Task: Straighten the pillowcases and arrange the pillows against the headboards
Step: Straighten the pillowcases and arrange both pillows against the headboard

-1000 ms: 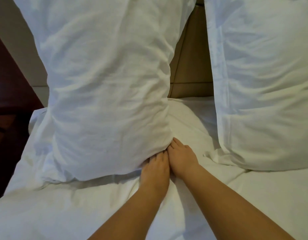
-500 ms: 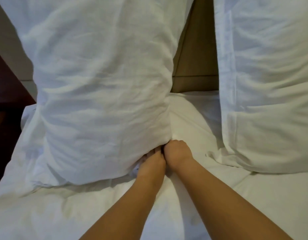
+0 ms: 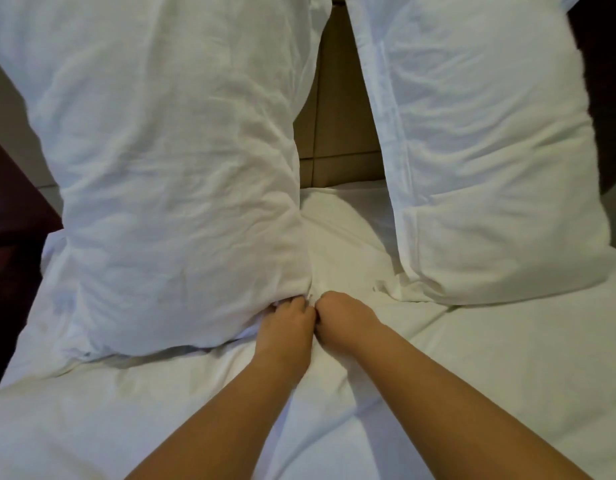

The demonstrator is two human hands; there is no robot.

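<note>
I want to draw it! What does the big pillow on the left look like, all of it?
The left pillow is big, white and puffy, in a wrinkled cloth case. It stands upright on the bed sheet, before the tan headboard. The left hand and right hand grip its lower right corner.

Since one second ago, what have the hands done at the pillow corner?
The left hand and right hand curled their formerly straight fingers and now grip the lower corner of the left pillow. That pillow and the right pillow stayed leaning against the headboard.
</note>
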